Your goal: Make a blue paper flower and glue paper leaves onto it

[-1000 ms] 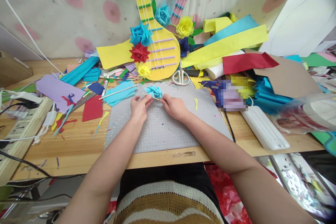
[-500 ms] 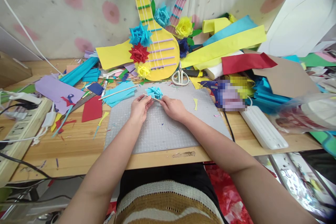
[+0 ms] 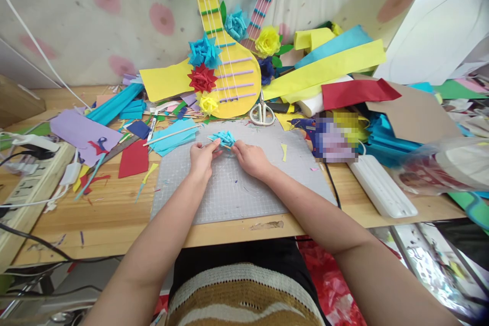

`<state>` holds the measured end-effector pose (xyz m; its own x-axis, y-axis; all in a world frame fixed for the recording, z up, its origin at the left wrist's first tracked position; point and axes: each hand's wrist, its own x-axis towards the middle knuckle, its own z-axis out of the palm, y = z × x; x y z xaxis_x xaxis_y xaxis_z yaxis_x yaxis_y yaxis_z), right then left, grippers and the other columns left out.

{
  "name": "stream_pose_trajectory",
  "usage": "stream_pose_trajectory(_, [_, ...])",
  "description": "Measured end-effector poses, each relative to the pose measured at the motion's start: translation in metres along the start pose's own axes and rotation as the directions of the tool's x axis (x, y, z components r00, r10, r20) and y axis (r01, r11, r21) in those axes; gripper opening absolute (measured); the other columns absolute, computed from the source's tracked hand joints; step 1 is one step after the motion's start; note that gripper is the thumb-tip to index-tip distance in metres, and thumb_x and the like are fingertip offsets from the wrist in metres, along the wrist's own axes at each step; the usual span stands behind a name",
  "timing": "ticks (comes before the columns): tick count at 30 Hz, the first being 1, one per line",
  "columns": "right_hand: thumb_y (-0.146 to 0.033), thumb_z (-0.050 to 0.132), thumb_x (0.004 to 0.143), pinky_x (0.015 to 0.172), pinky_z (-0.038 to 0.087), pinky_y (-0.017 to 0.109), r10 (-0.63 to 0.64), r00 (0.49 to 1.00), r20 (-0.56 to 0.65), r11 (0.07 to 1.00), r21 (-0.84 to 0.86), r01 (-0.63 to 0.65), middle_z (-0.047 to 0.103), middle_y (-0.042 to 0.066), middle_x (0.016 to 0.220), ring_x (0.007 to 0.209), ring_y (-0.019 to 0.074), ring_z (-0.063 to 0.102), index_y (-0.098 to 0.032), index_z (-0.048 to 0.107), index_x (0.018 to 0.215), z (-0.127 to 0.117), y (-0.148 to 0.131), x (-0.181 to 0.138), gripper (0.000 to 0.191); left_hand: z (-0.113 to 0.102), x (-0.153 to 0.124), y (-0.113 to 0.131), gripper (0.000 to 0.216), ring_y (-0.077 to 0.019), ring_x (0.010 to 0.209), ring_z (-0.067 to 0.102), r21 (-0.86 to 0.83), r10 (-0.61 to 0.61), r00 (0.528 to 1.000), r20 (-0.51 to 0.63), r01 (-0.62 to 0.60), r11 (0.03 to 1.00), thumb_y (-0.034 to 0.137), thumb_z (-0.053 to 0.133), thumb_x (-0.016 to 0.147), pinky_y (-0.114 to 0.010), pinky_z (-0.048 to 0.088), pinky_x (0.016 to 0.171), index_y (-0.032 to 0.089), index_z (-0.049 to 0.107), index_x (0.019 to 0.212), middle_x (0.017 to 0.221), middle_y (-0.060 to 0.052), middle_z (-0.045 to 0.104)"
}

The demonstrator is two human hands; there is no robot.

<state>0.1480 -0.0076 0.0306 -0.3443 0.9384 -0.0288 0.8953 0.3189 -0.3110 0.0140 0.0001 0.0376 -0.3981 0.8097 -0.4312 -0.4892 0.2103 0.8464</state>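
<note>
Wooden worktop (image 3: 114,224) before us, we find light-blue sheets (image 3: 171,144) overlapping the far left corner of the grey cutting mat (image 3: 237,193); next, our left hand (image 3: 204,159), thumb and finger pinching a thin stick (image 3: 210,139), its long axis running left to right, seemingly slanting nearer at the right; then the blue paper flower (image 3: 225,137), between both hands and slightly far of them, about equally near each; finally our right hand (image 3: 251,158), fingertips pinching the flower's right edge, the stick's right end mostly hidden.
</note>
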Motion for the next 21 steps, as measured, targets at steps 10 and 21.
stream_pose_trajectory(10, [-0.039,0.030,0.092,0.059,0.032,0.025,0.034,0.996,-0.083,0.996,0.086,-0.026,0.067,0.006,0.086,0.073,0.0181,0.061,-0.018,0.048,0.099,0.0010,0.0021,-0.0005,0.028,-0.0027,0.0010,0.0002,0.037,-0.0128,0.061,0.061,0.021,-0.029,0.996,0.090,0.028,0.999,0.008,0.069,0.063,-0.026,0.053,0.058,0.018,0.038,0.079,0.066,-0.001,0.060])
stream_pose_trajectory(21, [-0.038,0.035,0.090,0.060,0.033,0.025,-0.014,0.989,-0.147,0.993,0.115,0.031,0.068,0.004,0.087,0.074,0.0165,0.061,-0.018,0.048,0.099,0.0010,0.0089,-0.0010,0.026,-0.0013,-0.0034,0.0003,0.029,-0.0129,0.065,0.063,0.008,-0.019,0.991,0.130,0.018,1.000,0.006,0.064,0.065,-0.023,0.051,0.056,0.017,0.046,0.084,0.068,0.000,0.062])
